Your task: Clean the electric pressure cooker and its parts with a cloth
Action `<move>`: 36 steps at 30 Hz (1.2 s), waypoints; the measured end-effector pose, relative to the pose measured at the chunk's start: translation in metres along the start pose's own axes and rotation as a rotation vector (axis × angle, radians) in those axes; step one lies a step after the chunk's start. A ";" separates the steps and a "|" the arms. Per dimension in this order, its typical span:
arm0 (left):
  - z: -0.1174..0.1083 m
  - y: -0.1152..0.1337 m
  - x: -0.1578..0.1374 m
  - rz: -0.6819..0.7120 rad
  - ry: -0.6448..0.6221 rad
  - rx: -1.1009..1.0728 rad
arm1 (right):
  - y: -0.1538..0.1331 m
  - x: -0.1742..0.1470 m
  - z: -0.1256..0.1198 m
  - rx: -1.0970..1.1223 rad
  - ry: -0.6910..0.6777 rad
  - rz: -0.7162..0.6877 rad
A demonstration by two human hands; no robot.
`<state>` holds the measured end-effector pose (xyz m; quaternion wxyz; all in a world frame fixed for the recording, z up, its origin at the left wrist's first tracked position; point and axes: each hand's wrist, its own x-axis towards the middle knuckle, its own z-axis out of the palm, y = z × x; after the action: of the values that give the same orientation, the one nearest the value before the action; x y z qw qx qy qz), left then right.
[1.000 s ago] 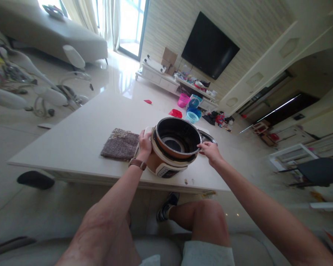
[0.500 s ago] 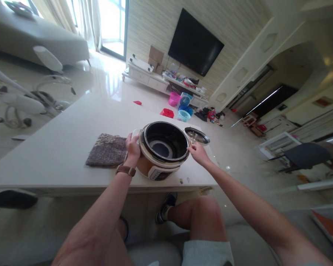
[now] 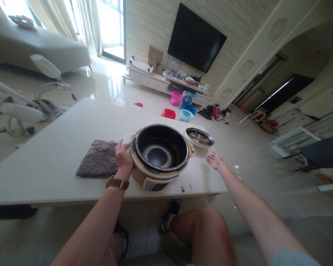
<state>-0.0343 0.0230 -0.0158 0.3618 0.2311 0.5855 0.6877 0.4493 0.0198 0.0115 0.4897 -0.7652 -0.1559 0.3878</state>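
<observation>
A pressure cooker (image 3: 138,176) with a cream and gold body stands on the white table, its top uncovered. Inside it a dark inner pot (image 3: 162,147) shows, with nothing visible in it. My left hand (image 3: 124,154) grips the cooker's left side, fingers curled at the handle. To the right, my right hand (image 3: 215,160) is off the cooker, fingers spread, holding nothing. Just beyond that hand lies the cooker's round lid (image 3: 199,137), its metal underside up. A folded grey-brown towel (image 3: 97,160) lies left of the cooker, close to my left hand.
The white table (image 3: 55,159) runs wide to the left. Two small bits (image 3: 183,188) lie near its front edge. Beyond it on the floor are a red stool (image 3: 168,113), a pink basket (image 3: 176,98) and a light blue basket (image 3: 186,115). A television (image 3: 197,37) hangs on the wall.
My right hand has let go of the cooker's right rim and moved right, with its fingers opening. My left hand keeps its hold on the left side. The view has shifted slightly.
</observation>
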 end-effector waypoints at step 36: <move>0.035 0.051 -0.280 -0.324 -0.597 -0.094 | 0.077 -0.246 -0.267 0.458 -0.033 -0.078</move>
<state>0.1563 -0.1724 0.0710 0.6322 0.3091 0.4504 0.5495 0.4775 -0.3361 0.1119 0.6626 -0.6210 -0.1012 0.4062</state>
